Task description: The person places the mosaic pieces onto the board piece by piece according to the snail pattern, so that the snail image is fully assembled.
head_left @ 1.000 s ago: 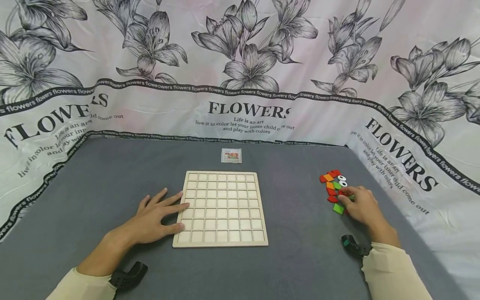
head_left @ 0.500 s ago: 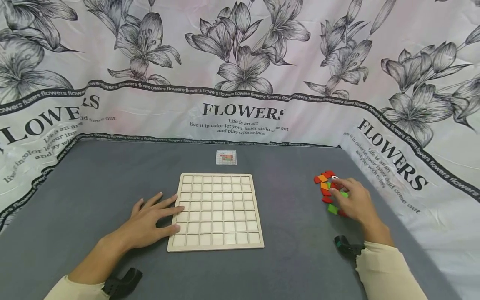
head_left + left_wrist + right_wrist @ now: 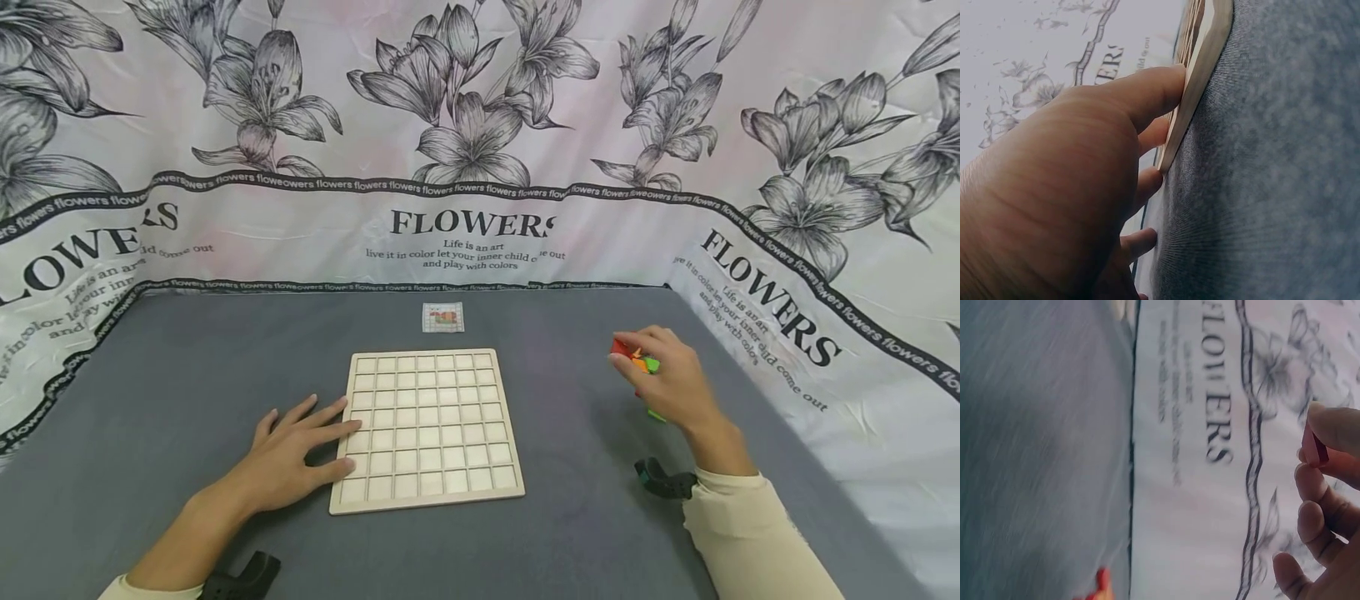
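A pale wooden grid board (image 3: pixel 426 498) lies flat on the grey table, its square cells bare. My left hand (image 3: pixel 281 467) rests at the board's left edge with spread fingers; the thumb touches the rim in the left wrist view. Raised over the table on the right, my right hand (image 3: pixel 671 379) pinches a small red tile (image 3: pixel 1314 447) between thumb and fingertips. Orange and green tiles (image 3: pixel 652 365) show behind that hand, which hides most of the pile.
A small card (image 3: pixel 443 317) with a printed picture on a grid lies beyond the board. A white floral curtain (image 3: pixel 465 242) borders the table at the back and on both sides.
My right hand has lifted from the tile pile with a red tile and moved slightly left. The left hand stays at the board's edge. The head view has shifted a little.
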A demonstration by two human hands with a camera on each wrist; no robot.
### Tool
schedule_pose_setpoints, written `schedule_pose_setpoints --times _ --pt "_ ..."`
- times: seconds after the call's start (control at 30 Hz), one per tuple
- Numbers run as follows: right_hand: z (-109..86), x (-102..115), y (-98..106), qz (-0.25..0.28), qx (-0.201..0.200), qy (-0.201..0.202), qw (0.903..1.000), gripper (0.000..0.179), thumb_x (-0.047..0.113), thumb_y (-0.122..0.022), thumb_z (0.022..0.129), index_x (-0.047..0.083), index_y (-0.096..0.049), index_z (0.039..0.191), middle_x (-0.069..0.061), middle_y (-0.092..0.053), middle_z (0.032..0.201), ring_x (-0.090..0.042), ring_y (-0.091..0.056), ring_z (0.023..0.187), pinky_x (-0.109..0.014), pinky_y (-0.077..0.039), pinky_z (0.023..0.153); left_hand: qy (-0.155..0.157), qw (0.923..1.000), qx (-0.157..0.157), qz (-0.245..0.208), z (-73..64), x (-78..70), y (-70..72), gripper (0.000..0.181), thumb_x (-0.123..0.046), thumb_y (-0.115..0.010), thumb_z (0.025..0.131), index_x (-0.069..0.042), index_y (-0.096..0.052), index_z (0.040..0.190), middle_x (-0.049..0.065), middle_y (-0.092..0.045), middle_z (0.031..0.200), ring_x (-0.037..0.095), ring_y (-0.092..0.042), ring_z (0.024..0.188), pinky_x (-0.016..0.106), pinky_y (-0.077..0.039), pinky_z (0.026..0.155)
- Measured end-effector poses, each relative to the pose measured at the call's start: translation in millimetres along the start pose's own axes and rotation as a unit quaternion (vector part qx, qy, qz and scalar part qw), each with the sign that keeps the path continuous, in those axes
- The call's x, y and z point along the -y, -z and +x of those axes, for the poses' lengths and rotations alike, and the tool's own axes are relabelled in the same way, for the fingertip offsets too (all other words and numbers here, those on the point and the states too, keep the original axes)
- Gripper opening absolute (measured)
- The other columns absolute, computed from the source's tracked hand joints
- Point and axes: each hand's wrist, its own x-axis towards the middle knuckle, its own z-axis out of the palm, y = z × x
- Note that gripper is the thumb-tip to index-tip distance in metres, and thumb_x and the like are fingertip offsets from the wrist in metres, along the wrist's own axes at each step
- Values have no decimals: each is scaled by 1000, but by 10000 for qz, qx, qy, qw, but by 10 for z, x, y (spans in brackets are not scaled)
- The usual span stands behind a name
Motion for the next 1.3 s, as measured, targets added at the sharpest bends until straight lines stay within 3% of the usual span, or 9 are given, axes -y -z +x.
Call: schedule_pose_setpoints --times 0.27,0.53,0.83,1.07,1.3 --pt "158 234 -146 460 -53 466 9978 31 1 -80 76 2 -73 106 1 -63 89 -14 -50 81 -27 -40 65 16 10000 -10 14 6 -4 5 59 -57 -60 90 -22 -58 137 6 -36 152 45 -19 139 74 -2 99" --pt "277 450 -316 846 -89 843 9928 30 1 -81 76 -1 -73 105 -1 -63 88 -21 -54 84 -31 -44 71 -30 10000 -25 -34 26 -6 -6 58 -55 -60 90 -21 -59 137 7 -35 152 45 -18 139 74 -1 99" --pt "368 727 -591 989 244 851 9912 28 11 -79 81 0 -73 107 -1 -62 90 -19 -54 87 -40 -49 72 34 9999 -1 -111 -1 -4 -16 59 -56 -61 89 -22 -59 137 6 -35 152 43 -18 139 73 1 100" --pt "386 866 -800 1159 468 868 9884 29 9 -79 82 -1 -72 108 -2 -61 89 -21 -53 86 -35 -45 68 55 9999 -10 -135 -19 -2 -53 60 -57 -61 89 -22 -58 137 5 -35 152 42 -18 140 73 1 100" --pt "419 908 -1004 1288 738 813 9856 29 11 -75 86 -3 -70 112 -3 -60 91 -26 -54 85 -39 -45 69 55 9999 -24 -109 1 -2 -28 60 -57 -61 89 -22 -59 137 5 -35 152 42 -18 140 72 1 100"
